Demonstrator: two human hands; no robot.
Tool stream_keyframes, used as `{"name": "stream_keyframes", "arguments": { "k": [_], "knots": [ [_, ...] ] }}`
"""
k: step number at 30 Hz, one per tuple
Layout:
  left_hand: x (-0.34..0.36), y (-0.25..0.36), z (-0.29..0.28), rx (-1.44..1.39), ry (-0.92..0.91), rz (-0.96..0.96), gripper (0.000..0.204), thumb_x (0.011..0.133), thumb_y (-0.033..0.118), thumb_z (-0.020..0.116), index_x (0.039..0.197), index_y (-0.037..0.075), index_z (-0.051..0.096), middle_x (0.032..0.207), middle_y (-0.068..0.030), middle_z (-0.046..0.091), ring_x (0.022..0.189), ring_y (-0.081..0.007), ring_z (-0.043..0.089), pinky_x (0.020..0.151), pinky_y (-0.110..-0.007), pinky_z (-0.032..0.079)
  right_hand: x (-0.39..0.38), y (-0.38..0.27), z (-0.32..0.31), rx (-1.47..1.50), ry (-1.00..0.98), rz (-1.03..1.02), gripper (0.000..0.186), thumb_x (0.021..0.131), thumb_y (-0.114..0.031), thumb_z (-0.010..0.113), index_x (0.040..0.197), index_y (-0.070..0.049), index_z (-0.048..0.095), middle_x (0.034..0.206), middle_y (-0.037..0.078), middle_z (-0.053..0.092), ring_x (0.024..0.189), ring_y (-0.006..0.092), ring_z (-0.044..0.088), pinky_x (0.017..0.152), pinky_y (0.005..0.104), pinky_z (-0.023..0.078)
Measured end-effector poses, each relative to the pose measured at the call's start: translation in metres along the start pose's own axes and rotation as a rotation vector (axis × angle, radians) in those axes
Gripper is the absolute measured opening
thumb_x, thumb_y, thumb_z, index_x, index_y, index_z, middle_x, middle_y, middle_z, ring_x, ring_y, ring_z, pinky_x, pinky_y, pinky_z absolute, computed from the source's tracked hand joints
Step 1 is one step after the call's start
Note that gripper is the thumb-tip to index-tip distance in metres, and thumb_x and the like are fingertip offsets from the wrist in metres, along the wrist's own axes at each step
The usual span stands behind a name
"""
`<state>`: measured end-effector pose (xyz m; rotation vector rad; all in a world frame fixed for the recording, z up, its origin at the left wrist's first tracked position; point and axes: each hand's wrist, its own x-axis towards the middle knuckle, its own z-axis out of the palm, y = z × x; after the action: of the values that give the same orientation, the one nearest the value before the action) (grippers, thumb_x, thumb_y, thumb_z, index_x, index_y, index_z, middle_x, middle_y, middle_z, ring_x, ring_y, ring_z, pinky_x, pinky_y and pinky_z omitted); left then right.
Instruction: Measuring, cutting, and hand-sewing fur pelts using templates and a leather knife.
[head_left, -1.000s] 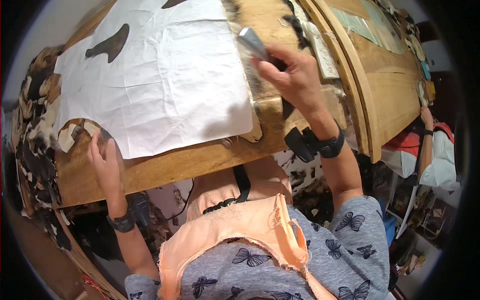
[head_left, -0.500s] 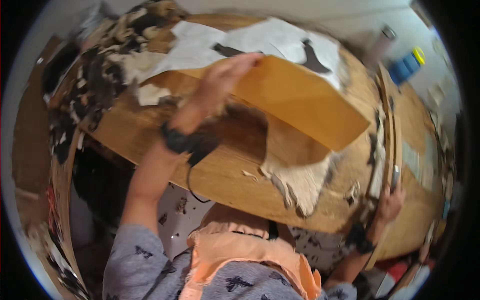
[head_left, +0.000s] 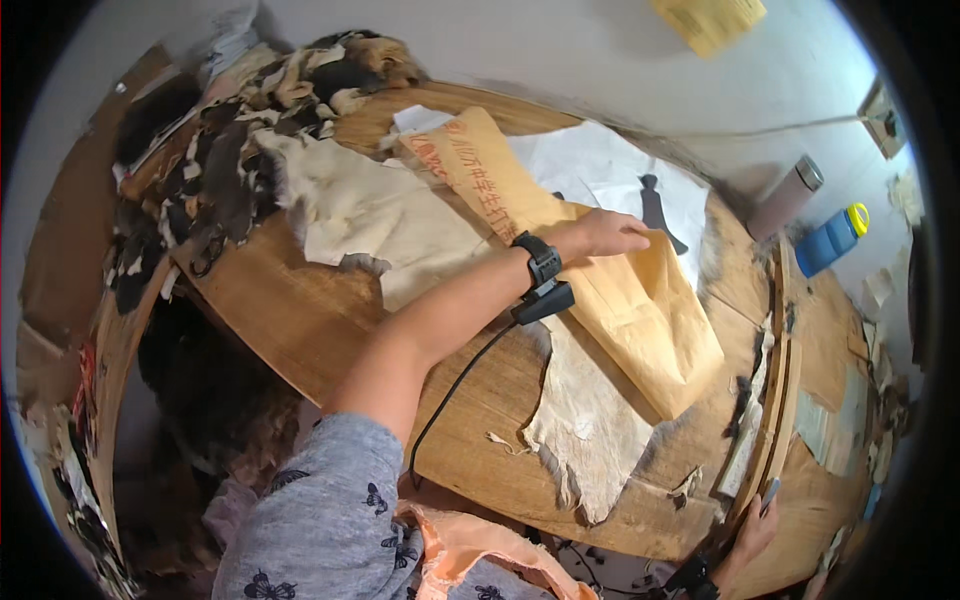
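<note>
Brown paper (head_left: 635, 322) was pinched near its far edge by the fingers of the left hand (head_left: 608, 236), the nearer of 2. Its length was slanted from far left of those fingers to near right, creased and bulged there, red-marked far left. A grey tool (head_left: 770, 493) was gripped by the right hand (head_left: 756, 532).

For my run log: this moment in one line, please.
Left hand: touching brown paper; right hand: holding grey-blue object; pale hide: partly under paper
</note>
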<state>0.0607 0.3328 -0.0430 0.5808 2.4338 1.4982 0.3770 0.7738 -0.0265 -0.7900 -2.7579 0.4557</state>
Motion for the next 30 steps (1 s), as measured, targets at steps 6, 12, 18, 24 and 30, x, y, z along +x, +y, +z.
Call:
{"name": "stream_keyframes", "arguments": {
  "k": [6, 12, 18, 24, 30],
  "knots": [
    [-0.026, 0.018, 0.000, 0.505, -0.146, -0.141, 0.101, 0.067, 0.030, 0.072, 0.143, 0.013, 0.008, 0.135, -0.0218, 0.036, 0.121, -0.0413, 0.036, 0.102, -0.042, 0.030, -0.015, -0.038, -0.013, -0.013, 0.132, -0.354, 0.043, 0.076, -0.009, 0.059, 0.118, -0.005, 0.055, 0.103, 0.020, 0.055, 0.090, 0.0347, 0.055, 0.080, 0.0371, 0.044],
    [-0.021, -0.029, 0.007, 0.125, 0.038, 0.072, 0.068, 0.078, 0.012, 0.060, 0.137, 0.006, 0.027, 0.136, -0.0197, 0.037, 0.125, -0.0321, 0.036, 0.105, -0.035, 0.028, -0.059, -0.132, 0.030, 0.036, -0.114, -0.522, 0.048, 0.065, -0.013, 0.070, 0.112, -0.019, 0.059, 0.100, 0.015, 0.056, 0.074, 0.0320, 0.059, 0.061, 0.0374, 0.049],
    [-0.072, 0.040, 0.054, 0.739, -0.151, 0.250, 0.044, 0.089, 0.023, 0.046, 0.131, 0.014, 0.041, 0.143, -0.0125, 0.026, 0.130, -0.0321, 0.026, 0.104, -0.052, 0.021, -0.053, -0.147, 0.044, -0.082, -0.019, -0.492, 0.043, 0.067, -0.022, 0.071, 0.109, -0.022, 0.059, 0.094, 0.013, 0.055, 0.063, 0.0302, 0.060, 0.052, 0.0368, 0.048],
    [-0.095, 0.033, 0.091, 0.906, -0.195, 0.288, 0.050, 0.091, 0.031, 0.043, 0.138, 0.025, 0.029, 0.148, -0.0066, 0.012, 0.134, -0.0358, 0.010, 0.095, -0.070, 0.013, -0.060, -0.173, 0.056, -0.055, -0.091, -0.495, 0.039, 0.071, -0.025, 0.068, 0.109, -0.023, 0.059, 0.092, 0.012, 0.055, 0.061, 0.0294, 0.060, 0.051, 0.0370, 0.049],
    [-0.087, 0.039, 0.097, 0.934, -0.270, 0.211, 0.048, 0.090, 0.031, 0.044, 0.136, 0.031, 0.032, 0.149, -0.0006, 0.013, 0.134, -0.0367, 0.008, 0.092, -0.071, 0.017, -0.054, -0.164, 0.070, -0.055, -0.124, -0.438, 0.037, 0.072, -0.026, 0.068, 0.107, -0.022, 0.060, 0.096, 0.011, 0.053, 0.062, 0.0294, 0.061, 0.052, 0.0371, 0.050]
  ]
}}
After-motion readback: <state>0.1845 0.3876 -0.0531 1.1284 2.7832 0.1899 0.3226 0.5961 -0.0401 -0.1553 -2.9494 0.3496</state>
